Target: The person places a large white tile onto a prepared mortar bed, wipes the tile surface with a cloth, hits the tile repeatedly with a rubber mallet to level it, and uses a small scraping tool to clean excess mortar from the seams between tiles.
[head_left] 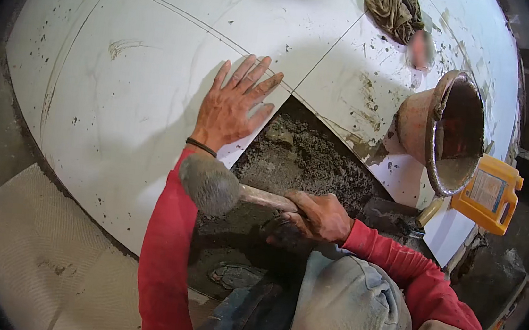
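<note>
My left hand (235, 105) lies flat with fingers spread on a large white floor tile (129, 99), near a seam with the neighbouring tiles. In my right hand (323, 216) is the wooden handle of a mallet; the fingers are closed round it. The thick, mortar-caked mallet head (209, 186) hangs over my left forearm in this view, and I cannot tell its height above it. Between the tiles lies a gap of dark, crumbly mortar (304, 153), just beyond my right hand.
A mortar-stained bucket (418, 126) leans on its side to the right. Beside it are a yellow jug (486, 193) and a trowel with a wooden handle (429, 212). A crumpled cloth (393, 12) lies on the far tile. Ridged tiles (42, 257) stand at lower left.
</note>
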A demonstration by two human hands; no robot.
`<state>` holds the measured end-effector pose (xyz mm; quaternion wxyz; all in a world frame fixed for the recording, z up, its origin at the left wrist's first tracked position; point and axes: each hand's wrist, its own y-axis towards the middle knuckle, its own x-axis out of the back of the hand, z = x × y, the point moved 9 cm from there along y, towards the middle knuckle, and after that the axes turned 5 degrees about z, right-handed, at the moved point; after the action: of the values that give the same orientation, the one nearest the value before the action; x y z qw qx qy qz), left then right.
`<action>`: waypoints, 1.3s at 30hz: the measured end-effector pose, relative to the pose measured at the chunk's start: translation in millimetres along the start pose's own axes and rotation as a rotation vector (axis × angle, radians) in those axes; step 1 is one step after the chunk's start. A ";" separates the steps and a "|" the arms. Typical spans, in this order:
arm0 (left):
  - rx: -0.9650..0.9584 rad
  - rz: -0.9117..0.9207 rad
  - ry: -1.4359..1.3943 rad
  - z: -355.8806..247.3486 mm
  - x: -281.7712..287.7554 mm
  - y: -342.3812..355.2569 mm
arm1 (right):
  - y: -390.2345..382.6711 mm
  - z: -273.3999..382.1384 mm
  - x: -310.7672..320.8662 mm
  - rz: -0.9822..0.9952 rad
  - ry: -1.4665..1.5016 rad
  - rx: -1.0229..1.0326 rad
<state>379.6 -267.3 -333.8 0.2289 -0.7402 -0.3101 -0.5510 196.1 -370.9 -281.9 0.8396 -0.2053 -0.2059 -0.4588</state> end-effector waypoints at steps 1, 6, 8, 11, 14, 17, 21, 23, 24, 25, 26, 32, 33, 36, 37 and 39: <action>-0.030 0.002 -0.009 3.6 1.5 0.6 | -1.6 1.2 2.1 -0.022 -0.032 0.038; -0.057 -0.012 0.052 30.0 11.4 11.0 | -3.6 -4.1 -0.6 0.024 -0.100 -0.015; -0.066 0.008 0.071 40.8 13.2 17.6 | -0.7 0.9 -2.2 0.033 -0.099 -0.019; -0.048 0.007 0.134 65.8 18.8 10.5 | 15.9 35.7 0.9 0.012 -0.017 0.184; -0.072 0.008 0.101 71.3 24.2 15.5 | 22.5 24.5 -16.4 0.137 -0.010 0.133; -0.099 0.009 0.095 68.3 21.9 24.0 | 22.9 -23.5 -49.5 0.407 -0.246 -0.167; -0.084 0.013 0.120 76.2 21.6 15.7 | 34.0 36.8 -35.9 0.295 -0.157 0.104; -0.081 0.012 0.135 75.7 19.3 13.4 | 27.0 18.7 -49.1 0.319 -0.136 0.109; -0.085 0.018 0.126 74.9 19.2 15.7 | 27.3 13.3 -49.9 0.336 -0.126 0.118; -0.089 0.025 0.117 73.9 19.1 18.2 | 27.0 9.5 -48.6 0.334 -0.135 0.114; -0.093 0.017 0.115 72.5 19.9 21.3 | 26.9 2.8 -49.5 0.362 -0.192 0.075; -0.087 0.012 0.161 76.7 20.0 16.5 | 27.2 -1.8 -60.5 0.386 -0.261 0.066; -0.081 0.022 0.149 75.5 19.7 15.8 | 28.4 -8.2 -65.1 0.422 -0.300 0.019; -0.065 0.015 0.153 75.6 22.8 15.7 | 32.5 -6.0 -61.5 0.364 -0.283 -0.011; -0.057 -0.002 0.162 76.9 25.2 14.2 | 33.0 -4.0 -64.0 0.362 -0.278 -0.004; 0.003 -0.015 0.147 86.3 27.9 -0.5 | 33.5 -7.4 -65.5 0.376 -0.295 -0.021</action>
<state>442.9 -202.5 -331.9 0.2480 -0.6951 -0.2986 -0.6051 193.6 -313.4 -328.2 0.8690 -0.3136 -0.2795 -0.2614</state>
